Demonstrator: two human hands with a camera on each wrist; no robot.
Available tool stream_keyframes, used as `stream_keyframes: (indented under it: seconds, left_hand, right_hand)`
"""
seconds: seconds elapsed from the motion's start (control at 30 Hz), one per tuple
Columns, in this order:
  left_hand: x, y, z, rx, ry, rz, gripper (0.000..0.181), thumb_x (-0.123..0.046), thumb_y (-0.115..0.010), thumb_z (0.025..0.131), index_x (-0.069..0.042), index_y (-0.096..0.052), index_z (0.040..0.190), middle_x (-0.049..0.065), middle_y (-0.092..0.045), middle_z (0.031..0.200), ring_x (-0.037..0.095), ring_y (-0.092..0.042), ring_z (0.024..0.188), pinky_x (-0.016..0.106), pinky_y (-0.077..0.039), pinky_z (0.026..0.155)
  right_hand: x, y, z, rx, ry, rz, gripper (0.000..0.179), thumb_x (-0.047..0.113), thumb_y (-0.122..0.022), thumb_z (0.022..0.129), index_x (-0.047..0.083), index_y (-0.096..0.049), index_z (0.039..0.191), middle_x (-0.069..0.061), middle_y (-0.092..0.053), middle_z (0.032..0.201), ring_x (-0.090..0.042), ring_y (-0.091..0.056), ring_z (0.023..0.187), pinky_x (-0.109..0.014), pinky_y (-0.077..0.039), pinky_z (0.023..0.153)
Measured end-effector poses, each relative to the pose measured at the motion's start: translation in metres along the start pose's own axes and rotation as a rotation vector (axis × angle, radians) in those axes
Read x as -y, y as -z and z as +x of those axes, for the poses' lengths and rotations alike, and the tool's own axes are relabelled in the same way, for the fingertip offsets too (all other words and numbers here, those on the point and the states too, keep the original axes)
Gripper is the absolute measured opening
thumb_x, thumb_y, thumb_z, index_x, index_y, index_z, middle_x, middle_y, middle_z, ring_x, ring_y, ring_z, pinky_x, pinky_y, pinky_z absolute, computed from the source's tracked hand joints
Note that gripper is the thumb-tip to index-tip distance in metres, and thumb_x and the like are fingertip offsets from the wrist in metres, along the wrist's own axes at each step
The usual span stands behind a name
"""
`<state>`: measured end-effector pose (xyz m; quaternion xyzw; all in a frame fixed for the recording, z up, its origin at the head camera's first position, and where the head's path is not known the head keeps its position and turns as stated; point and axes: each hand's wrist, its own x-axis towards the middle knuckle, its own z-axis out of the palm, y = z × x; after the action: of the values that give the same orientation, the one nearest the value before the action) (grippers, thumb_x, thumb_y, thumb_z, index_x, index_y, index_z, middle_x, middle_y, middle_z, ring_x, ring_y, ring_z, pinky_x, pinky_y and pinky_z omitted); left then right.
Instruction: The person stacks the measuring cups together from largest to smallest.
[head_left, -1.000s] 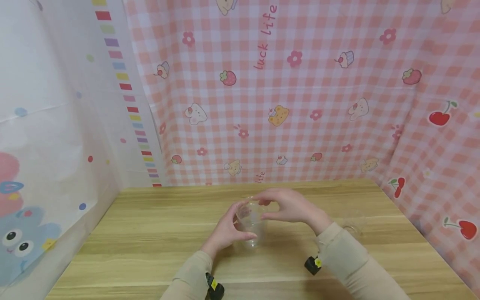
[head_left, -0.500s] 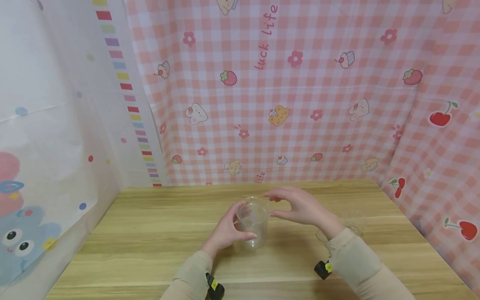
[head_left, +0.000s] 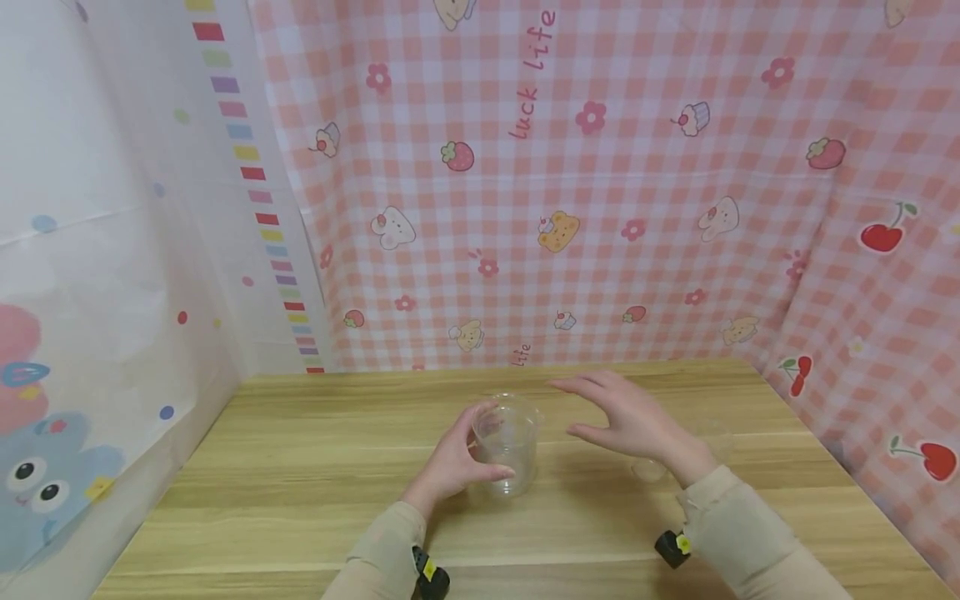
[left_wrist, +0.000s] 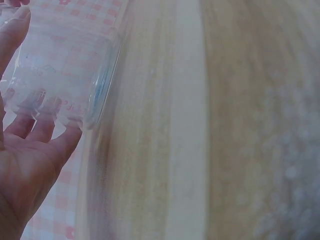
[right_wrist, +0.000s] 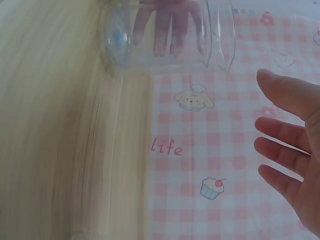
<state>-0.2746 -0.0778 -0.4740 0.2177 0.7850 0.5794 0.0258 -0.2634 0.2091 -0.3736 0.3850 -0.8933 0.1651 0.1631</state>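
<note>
A clear plastic cup (head_left: pixel 516 450) stands upright on the wooden table in the head view, its mouth up. My left hand (head_left: pixel 450 462) grips it from the left side, thumb in front and fingers round the back; through the clear wall (right_wrist: pixel 197 57) those fingers show in the right wrist view. That view also shows two rim lines at the mouth; whether two cups are nested I cannot tell. My right hand (head_left: pixel 630 423) hovers right of the cup, apart from it, fingers spread and holding nothing. In the left wrist view the cup (left_wrist: pixel 65 65) lies against the left palm.
Right of the cup, a small clear round piece (head_left: pixel 648 470) lies on the table (head_left: pixel 337 467). Another faint clear object (head_left: pixel 714 437) sits behind the right wrist, partly hidden. Patterned cloth (head_left: pixel 555 275) hangs behind the table and at both sides.
My right hand has drawn away from the cup's rim to the right, its fingers spreading wider. The left hand and the cup have stayed in place. The small clear piece has come into sight.
</note>
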Motion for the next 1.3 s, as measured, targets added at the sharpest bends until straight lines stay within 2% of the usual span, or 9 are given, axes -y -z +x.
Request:
stream_keyframes:
  seconds: [0.2,0.57,1.03,1.3]
  left_hand:
    - [0.001,0.0,0.0,-0.001,-0.001,0.007,0.096,-0.019,-0.093,0.068,-0.025,-0.039,0.148,0.008,-0.047,0.146,0.032,-0.046,0.132,0.053,-0.042,0.105]
    - [0.002,0.0,-0.001,0.001,-0.001,0.024,0.097,-0.019,-0.092,0.068,-0.024,-0.038,0.149,0.009,-0.045,0.146,0.033,-0.046,0.131,0.052,-0.042,0.105]
    - [0.001,0.0,-0.001,0.001,0.001,0.024,0.097,-0.018,-0.092,0.068,-0.022,-0.038,0.149,0.01,-0.044,0.147,0.035,-0.046,0.131,0.052,-0.042,0.105]
    - [-0.001,0.0,-0.002,-0.001,0.007,0.025,0.099,-0.018,-0.093,0.067,-0.022,-0.038,0.149,0.01,-0.046,0.145,0.034,-0.047,0.13,0.05,-0.044,0.104]
  right_hand:
    - [-0.007,0.001,-0.009,-0.014,0.007,-0.047,0.064,0.03,-0.081,0.083,0.012,-0.056,0.139,-0.006,-0.062,0.128,-0.026,-0.058,0.115,-0.048,-0.05,0.095]
    - [-0.022,0.011,-0.032,-0.02,0.004,-0.061,0.068,0.026,-0.082,0.082,0.013,-0.053,0.142,-0.008,-0.059,0.132,-0.03,-0.054,0.119,-0.052,-0.048,0.096]
    - [-0.039,0.024,-0.06,-0.004,-0.042,-0.065,0.073,0.025,-0.085,0.078,0.009,-0.053,0.141,-0.01,-0.056,0.135,-0.031,-0.051,0.122,-0.053,-0.049,0.094]
    - [-0.052,0.028,-0.075,-0.018,-0.028,-0.052,0.086,0.023,-0.091,0.068,0.01,-0.051,0.143,-0.01,-0.054,0.138,-0.031,-0.049,0.123,-0.054,-0.047,0.094]
